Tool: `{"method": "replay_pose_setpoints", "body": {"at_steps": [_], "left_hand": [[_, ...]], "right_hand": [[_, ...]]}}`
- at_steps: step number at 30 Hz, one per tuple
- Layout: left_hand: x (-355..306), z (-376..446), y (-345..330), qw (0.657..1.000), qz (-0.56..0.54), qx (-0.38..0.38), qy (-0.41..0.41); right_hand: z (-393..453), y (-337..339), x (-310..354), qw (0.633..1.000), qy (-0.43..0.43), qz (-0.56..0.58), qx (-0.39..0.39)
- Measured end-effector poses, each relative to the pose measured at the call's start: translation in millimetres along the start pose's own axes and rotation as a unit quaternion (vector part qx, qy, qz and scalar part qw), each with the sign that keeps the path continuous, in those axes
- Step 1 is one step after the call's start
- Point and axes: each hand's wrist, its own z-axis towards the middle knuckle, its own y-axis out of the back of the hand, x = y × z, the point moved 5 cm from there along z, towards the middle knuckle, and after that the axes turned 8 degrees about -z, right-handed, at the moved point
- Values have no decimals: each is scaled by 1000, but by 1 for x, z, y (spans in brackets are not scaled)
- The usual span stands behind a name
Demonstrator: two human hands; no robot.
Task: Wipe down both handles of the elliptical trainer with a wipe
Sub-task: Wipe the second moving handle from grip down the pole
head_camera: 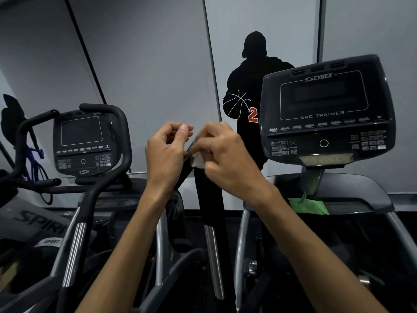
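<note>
Left hand: fingers curled, pinching the wipe's edge.
Right hand: gripped the wipe from the other side.
Wipe: small, pale, held between both hands, over the black handle.
Console: at right, marked ARC TRAINER.

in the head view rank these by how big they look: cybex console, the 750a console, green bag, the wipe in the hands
1. Cybex console, though it sits nearer the camera
2. 750A console
3. green bag
4. wipe, mostly hidden between left hand and right hand
</note>
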Motion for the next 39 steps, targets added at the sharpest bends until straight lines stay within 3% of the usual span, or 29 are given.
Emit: {"method": "replay_pose_setpoints", "body": {"at_steps": [4, 7, 11, 16, 21, 27, 32, 37, 39], "left_hand": [[2, 0, 5, 1000, 22, 17, 7], [0, -4, -2, 999, 24, 42, 11], [-2, -7, -1, 999, 25, 43, 11], [-4, -7, -2, 999, 44, 22, 22], [-1, -7, -5, 999, 38, 11, 31], [1, -5, -2, 998, 54, -16, 31], [-1, -6, 1, 998, 64, -13, 24], [-5, -7, -2, 997, 67, -18, 26], [-8, -10, -5, 997, 71, -7, 18]], "right_hand": [[1, 11, -22, 998, -34, 59, -12], [15, 2, -17, 997, -65, 36, -32], [-21, 1, -13, 994, -41, 66, -72], [-8, 6, -35, 976, -140, 124, -114], [-31, -2, -20, 979, -87, 115, -141], [-18, -10, -46, 943, -203, 200, -170], [-52, -11, -30, 948, -170, 218, -161], [-27, -14, -43, 915, -250, 242, -204], [-23, -13, -35, 919, -244, 224, -212]]}}
